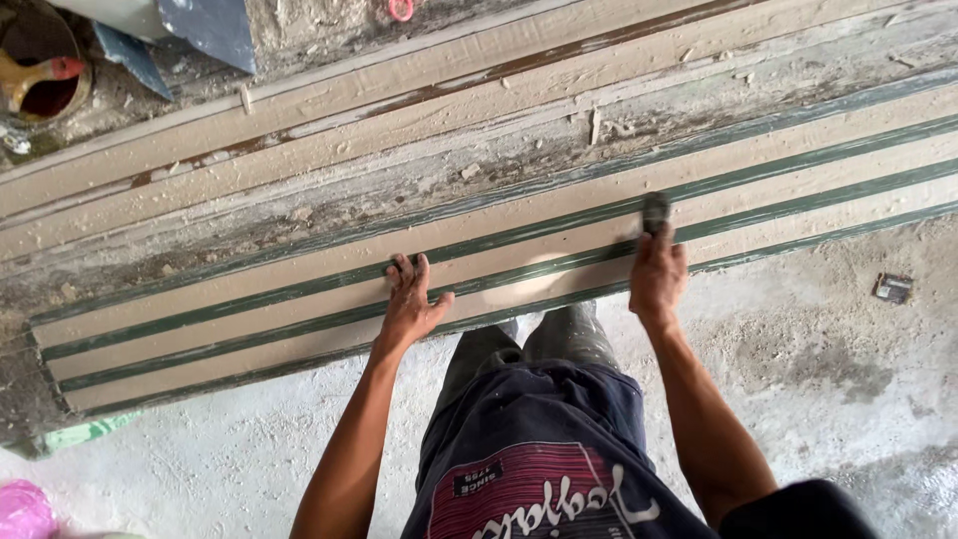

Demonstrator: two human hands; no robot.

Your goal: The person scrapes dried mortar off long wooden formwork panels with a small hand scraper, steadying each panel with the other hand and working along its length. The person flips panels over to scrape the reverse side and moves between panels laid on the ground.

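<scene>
Long moulded wooden board (299, 299) across the floor, both hands on it.

Beige ribs parted by green grooves, long axis running from lower left up to the right, straight across in front of the legs. Right hand (657, 274) closed round a small dark sanding block (656, 211), pressed onto the board just beyond the knuckles. Left hand (411, 299) open and flat, fingers spread on the near ribs, holding nothing, well apart from the right along the same strip. Beyond, more worn boards (399, 120) with chips; grey dusty floor (848, 379) nearer; a round tin (40, 60) at upper left.
</scene>
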